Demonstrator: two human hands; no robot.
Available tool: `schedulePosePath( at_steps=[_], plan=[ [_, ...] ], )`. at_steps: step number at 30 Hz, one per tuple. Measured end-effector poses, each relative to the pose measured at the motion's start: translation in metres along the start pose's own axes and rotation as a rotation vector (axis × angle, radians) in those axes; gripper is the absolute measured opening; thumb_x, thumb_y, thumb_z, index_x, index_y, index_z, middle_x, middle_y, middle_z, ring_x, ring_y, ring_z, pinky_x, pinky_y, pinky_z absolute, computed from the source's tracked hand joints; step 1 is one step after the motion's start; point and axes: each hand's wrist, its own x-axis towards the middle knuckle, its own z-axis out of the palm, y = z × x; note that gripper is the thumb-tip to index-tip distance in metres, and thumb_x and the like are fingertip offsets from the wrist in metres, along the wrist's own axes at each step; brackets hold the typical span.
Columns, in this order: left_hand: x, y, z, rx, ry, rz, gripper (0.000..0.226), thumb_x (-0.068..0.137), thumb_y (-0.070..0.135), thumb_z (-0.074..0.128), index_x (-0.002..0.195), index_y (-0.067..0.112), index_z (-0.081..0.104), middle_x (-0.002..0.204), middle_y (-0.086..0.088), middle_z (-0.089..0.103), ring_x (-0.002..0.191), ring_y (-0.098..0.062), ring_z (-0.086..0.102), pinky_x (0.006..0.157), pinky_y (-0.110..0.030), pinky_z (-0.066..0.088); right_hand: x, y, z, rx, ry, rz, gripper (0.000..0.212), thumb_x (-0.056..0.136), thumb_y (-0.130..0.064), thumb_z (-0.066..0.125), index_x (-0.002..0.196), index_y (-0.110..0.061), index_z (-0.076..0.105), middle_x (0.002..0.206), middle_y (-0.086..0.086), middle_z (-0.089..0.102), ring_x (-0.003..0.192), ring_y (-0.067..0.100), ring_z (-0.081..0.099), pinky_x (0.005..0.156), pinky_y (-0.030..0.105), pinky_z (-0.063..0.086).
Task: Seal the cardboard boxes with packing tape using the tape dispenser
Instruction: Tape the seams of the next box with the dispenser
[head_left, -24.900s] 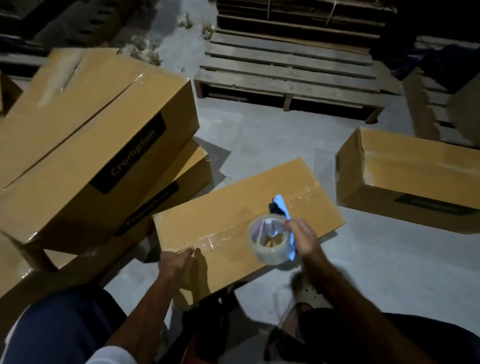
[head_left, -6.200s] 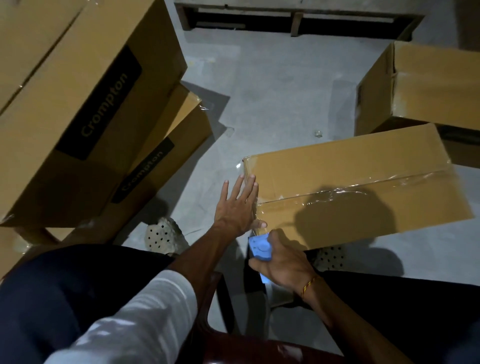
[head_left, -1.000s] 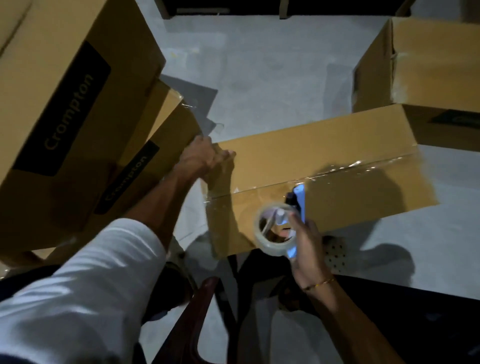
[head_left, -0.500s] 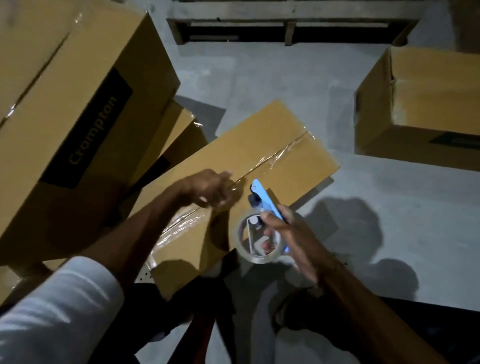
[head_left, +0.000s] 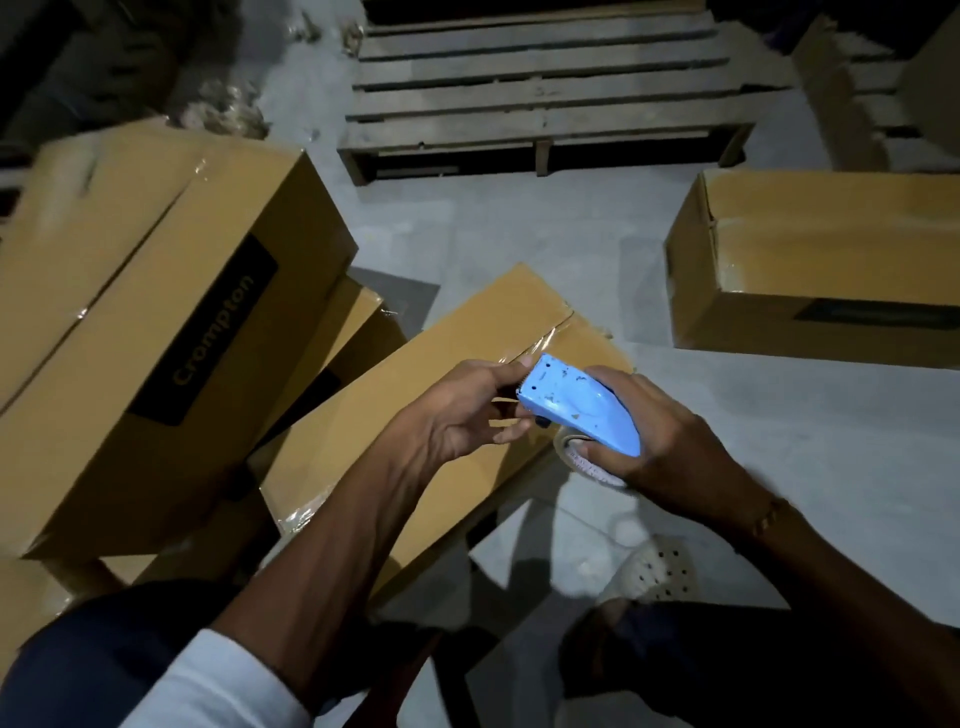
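Grey concrete floor (head_left: 519, 223) is crowded with boxes. At centre, the blue tape dispenser (head_left: 579, 410) is gripped by the right hand (head_left: 660, 447) above a taped box (head_left: 415, 415). Its front edge, toward nine o'clock, is pinched by the left hand (head_left: 462, 410).

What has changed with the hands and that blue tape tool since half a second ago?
The left hand left the box lid and now pinches at the front end of the tape dispenser. The right hand turned the dispenser so its blue back faces up. The box stayed angled in front of the person, and the printed box and the far box stayed put.
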Motion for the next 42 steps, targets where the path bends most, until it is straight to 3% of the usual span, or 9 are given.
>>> schedulePosePath(
  at_steps=[4,7,10,13,19,25,29,38,42],
  plan=[
    [-0.014,0.005,0.003,0.021,0.042,0.062,0.018,0.098,0.023,0.063,0.095,0.010,0.075,0.087,-0.007,0.071,0.071,-0.017,0.063,0.068,-0.029,0.053,0.003,0.000,-0.002,0.012,-0.067,0.037,0.068,0.084,-0.043,0.072,0.142,-0.036,0.037,0.124,-0.007,0.051,0.107,0.020,0.058,0.083,0.040,0.052],
    [-0.024,0.007,0.005,0.056,0.063,0.146,0.019,0.097,0.018,0.063,0.087,0.010,0.077,0.087,-0.012,0.070,0.076,-0.021,0.060,0.065,-0.026,0.053,0.012,-0.001,-0.004,0.054,-0.098,0.062,0.069,0.081,-0.035,0.075,0.139,-0.037,0.037,0.127,-0.011,0.051,0.109,0.015,0.053,0.081,0.027,0.044],
    [-0.034,0.009,0.007,0.082,0.126,0.264,0.019,0.096,0.014,0.065,0.085,0.001,0.074,0.080,-0.019,0.062,0.076,-0.026,0.053,0.059,-0.023,0.052,0.015,-0.006,-0.009,0.358,-0.181,0.143,0.061,0.083,-0.027,0.077,0.133,-0.039,0.044,0.122,-0.021,0.055,0.109,0.003,0.055,0.083,0.010,0.039],
    [-0.047,0.015,0.007,0.071,0.171,0.280,0.022,0.095,0.017,0.067,0.083,-0.002,0.072,0.066,-0.012,0.061,0.079,-0.029,0.053,0.054,-0.021,0.051,0.013,-0.016,-0.014,0.670,-0.275,0.160,0.056,0.086,-0.023,0.077,0.132,-0.039,0.049,0.125,-0.018,0.059,0.116,0.003,0.057,0.097,0.023,0.045],
    [-0.084,0.015,0.008,-0.097,0.089,0.137,0.018,0.090,0.022,0.072,0.080,0.007,0.069,0.066,-0.003,0.057,0.072,-0.021,0.058,0.054,-0.023,0.052,-0.005,-0.034,-0.019,0.461,-0.119,0.049,0.061,0.084,-0.022,0.078,0.135,-0.035,0.047,0.133,-0.018,0.052,0.123,0.001,0.050,0.098,0.022,0.041],
    [-0.121,-0.011,0.020,-0.345,0.011,0.204,0.012,0.088,0.020,0.069,0.087,0.008,0.067,0.069,-0.003,0.067,0.070,-0.012,0.056,0.059,-0.017,0.050,-0.037,-0.062,-0.023,0.563,-0.042,0.009,0.060,0.086,-0.024,0.077,0.137,-0.035,0.047,0.136,-0.018,0.051,0.128,0.004,0.048,0.102,0.022,0.040],
    [-0.145,-0.022,0.025,-0.271,-0.002,0.244,0.010,0.090,0.015,0.068,0.090,0.005,0.064,0.084,-0.010,0.066,0.068,-0.012,0.056,0.059,-0.018,0.049,-0.067,-0.080,-0.021,0.571,0.012,0.023,0.058,0.086,-0.025,0.076,0.134,-0.040,0.046,0.130,-0.026,0.051,0.124,-0.002,0.048,0.093,0.008,0.038],
    [-0.176,-0.045,0.041,0.009,0.199,0.345,0.022,0.098,0.022,0.063,0.098,0.000,0.066,0.082,-0.010,0.065,0.066,-0.013,0.054,0.058,-0.022,0.049,-0.106,-0.089,-0.016,0.523,0.054,0.034,0.060,0.085,-0.026,0.077,0.132,-0.043,0.045,0.131,-0.027,0.051,0.123,0.000,0.049,0.095,0.018,0.043],
    [-0.186,-0.048,0.043,0.021,0.294,0.369,0.019,0.098,0.008,0.061,0.117,0.007,0.056,0.115,-0.029,0.064,0.072,-0.018,0.057,0.058,-0.023,0.053,-0.115,-0.098,-0.020,0.577,0.068,0.041,0.056,0.085,-0.028,0.076,0.130,-0.042,0.047,0.126,-0.031,0.051,0.121,-0.003,0.050,0.091,0.014,0.043]
  ],
)
